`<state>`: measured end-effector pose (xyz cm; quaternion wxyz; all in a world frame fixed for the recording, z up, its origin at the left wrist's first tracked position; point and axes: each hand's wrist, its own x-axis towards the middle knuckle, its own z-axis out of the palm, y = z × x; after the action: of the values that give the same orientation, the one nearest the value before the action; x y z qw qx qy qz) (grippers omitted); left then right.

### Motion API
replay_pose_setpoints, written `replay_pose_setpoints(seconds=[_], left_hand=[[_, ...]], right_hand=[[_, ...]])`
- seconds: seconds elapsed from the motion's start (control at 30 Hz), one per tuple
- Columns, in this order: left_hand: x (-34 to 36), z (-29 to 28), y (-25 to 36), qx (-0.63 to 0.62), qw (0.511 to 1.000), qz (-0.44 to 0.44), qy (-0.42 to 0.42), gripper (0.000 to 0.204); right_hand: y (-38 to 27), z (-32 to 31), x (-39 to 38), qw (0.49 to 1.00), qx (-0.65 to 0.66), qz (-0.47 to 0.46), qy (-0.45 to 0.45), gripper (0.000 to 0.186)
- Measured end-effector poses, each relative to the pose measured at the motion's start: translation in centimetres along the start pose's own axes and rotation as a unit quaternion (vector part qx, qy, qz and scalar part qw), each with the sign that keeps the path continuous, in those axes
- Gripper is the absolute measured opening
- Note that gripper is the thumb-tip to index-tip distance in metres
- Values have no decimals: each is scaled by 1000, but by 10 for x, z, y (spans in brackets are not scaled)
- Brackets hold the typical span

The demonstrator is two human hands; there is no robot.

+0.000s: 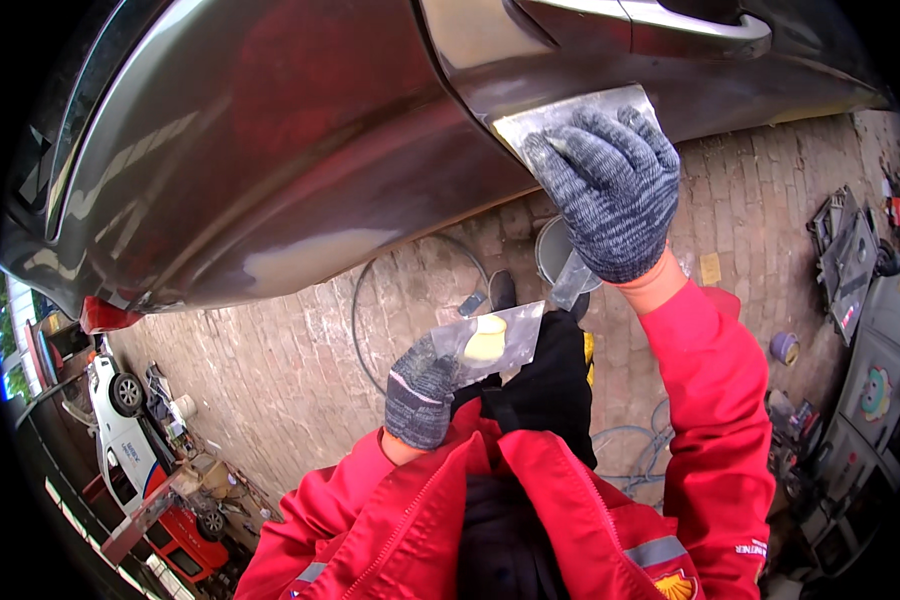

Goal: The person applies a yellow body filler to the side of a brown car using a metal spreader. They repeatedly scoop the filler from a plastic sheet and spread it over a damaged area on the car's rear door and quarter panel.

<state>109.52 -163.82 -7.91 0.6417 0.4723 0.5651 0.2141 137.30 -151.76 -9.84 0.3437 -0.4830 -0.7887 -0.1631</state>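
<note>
Both my hands wear grey knitted gloves. In my right hand is a wide, flat spreader, its blade pressed to the dark car's side panel beside a vertical panel seam, below the door handle. The fingers lie spread over the blade's back; whatever the blade covers is hidden. Lower, in front of my body, my left hand grips a thin, flat plate by its left end. Pale yellow putty sits in a lump on that plate. A dull, light patch shows on the rear panel.
A grey bucket stands on the brick floor under my right forearm. A thin hose curves near my feet. Loose car panels lean at the right, near a small purple can. A white car is at far left.
</note>
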Motion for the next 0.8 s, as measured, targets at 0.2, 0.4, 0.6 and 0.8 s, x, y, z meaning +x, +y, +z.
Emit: replay_pose_setpoints(seconds=[0.2,0.4,0.6,0.8], left_hand=[[0,-6,-7,154,986,65,-7,32],[3,-9,-17,184,979,83,-8,37],[6,-6,-17,97,995,20,-4,37],[9,-2,-10,144,989,46,-3,33]], right_hand=[[0,11,7,1000,17,-13,9,36],[-2,15,-8,999,31,-13,-9,34],[-2,21,-21,998,60,17,-11,32],[3,28,-41,998,57,7,-30,33]])
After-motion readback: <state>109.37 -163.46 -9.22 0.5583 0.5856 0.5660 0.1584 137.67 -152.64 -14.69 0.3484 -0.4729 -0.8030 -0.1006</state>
